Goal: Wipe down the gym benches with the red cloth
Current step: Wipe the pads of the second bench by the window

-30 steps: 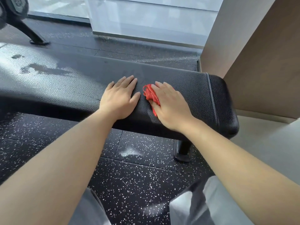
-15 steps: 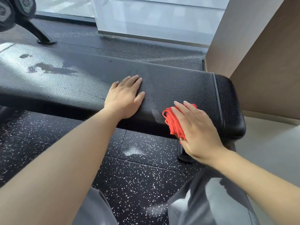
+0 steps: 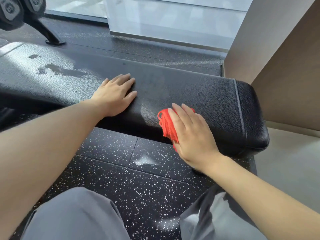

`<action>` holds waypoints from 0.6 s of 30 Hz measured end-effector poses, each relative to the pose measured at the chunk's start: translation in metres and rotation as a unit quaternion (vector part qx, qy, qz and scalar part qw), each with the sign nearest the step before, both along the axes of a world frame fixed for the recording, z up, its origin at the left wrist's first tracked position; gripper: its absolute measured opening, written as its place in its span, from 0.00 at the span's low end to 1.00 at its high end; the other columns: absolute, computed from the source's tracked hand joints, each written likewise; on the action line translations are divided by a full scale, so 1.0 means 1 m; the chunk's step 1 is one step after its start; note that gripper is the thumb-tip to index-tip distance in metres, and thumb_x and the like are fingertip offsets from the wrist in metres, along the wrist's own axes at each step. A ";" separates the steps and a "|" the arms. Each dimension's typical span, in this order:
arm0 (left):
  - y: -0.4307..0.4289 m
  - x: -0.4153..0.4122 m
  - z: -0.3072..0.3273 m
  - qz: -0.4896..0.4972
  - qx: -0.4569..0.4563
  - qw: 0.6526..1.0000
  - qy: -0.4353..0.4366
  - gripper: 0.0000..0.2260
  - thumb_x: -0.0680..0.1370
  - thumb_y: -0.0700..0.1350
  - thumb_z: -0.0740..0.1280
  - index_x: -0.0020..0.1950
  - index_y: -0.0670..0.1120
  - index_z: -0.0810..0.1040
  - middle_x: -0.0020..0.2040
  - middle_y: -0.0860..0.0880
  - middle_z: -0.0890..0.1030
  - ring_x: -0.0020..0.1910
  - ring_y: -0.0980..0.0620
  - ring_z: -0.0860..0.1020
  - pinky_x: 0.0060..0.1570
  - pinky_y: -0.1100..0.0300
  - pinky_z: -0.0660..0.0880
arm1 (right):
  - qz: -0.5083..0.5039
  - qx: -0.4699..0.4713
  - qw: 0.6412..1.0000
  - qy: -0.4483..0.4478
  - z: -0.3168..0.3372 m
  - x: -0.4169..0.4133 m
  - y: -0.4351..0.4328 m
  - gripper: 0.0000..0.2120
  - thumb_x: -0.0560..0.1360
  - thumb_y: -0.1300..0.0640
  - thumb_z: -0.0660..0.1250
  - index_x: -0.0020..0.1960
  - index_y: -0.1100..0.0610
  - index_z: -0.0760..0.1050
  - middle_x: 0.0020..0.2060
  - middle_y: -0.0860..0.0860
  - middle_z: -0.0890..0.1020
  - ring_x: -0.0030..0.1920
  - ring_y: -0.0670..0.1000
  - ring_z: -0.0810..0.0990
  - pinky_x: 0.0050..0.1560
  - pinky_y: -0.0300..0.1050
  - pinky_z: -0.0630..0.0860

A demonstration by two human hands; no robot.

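Observation:
A black padded gym bench [image 3: 207, 94] runs across the view, its right end near a wall. My right hand [image 3: 192, 134] presses a bunched red cloth [image 3: 167, 123] flat against the bench's near rounded edge, fingers straight; most of the cloth is hidden under the palm. Resting flat on the bench top, further left, is my left hand [image 3: 115, 94], fingers together and holding nothing. Wet streaks [image 3: 60, 71] show on the bench's left part.
Speckled black rubber floor [image 3: 138, 179] lies below the bench. Beige wall panels [image 3: 285, 66] stand close to the right end. Dumbbells on a black rack foot [image 3: 50, 36] sit at the far left; a glass wall [image 3: 173, 18] is behind. My grey-trousered knees fill the bottom.
My right hand slid the red cloth from the bench top beside my left hand rightwards and down to the near edge. My left hand stayed put.

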State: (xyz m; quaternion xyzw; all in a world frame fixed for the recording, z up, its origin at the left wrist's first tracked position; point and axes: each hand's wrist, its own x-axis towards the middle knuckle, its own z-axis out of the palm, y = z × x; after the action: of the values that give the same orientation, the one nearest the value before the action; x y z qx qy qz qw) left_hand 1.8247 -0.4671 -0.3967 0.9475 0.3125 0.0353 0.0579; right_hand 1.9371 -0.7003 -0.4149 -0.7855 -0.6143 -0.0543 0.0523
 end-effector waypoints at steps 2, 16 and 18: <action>0.007 -0.001 -0.005 0.011 -0.009 1.000 -0.007 0.24 0.81 0.57 0.50 0.77 0.54 0.54 0.78 0.52 0.52 0.77 0.53 0.49 0.74 0.49 0.45 | -0.021 0.014 0.999 0.033 0.006 0.000 0.023 0.27 0.75 0.50 0.55 0.71 0.62 0.62 0.70 0.58 0.67 0.70 0.61 0.65 0.66 0.58 0.67; 0.008 -0.006 -0.013 -0.020 0.014 0.999 -0.022 0.27 0.80 0.58 0.48 0.77 0.51 0.51 0.78 0.50 0.50 0.77 0.51 0.48 0.74 0.47 0.46 | -0.112 -0.010 0.988 0.106 0.023 0.002 0.104 0.28 0.80 0.45 0.52 0.76 0.56 0.51 0.76 0.53 0.52 0.76 0.55 0.49 0.73 0.53 0.51; 0.008 -0.007 -0.012 -0.030 0.014 0.999 -0.015 0.27 0.80 0.58 0.48 0.77 0.50 0.50 0.78 0.51 0.49 0.77 0.51 0.47 0.74 0.46 0.45 | -0.103 -0.014 0.988 0.114 0.025 -0.008 0.091 0.29 0.79 0.44 0.52 0.76 0.56 0.51 0.76 0.53 0.52 0.76 0.55 0.49 0.73 0.53 0.51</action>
State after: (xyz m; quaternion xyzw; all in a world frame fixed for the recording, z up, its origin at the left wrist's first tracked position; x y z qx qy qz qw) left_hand 1.8181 -0.4596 -0.4083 0.9564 0.2829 0.0524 0.0508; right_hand 1.9293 -0.6091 -0.3904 -0.8461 -0.5212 0.0387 0.1049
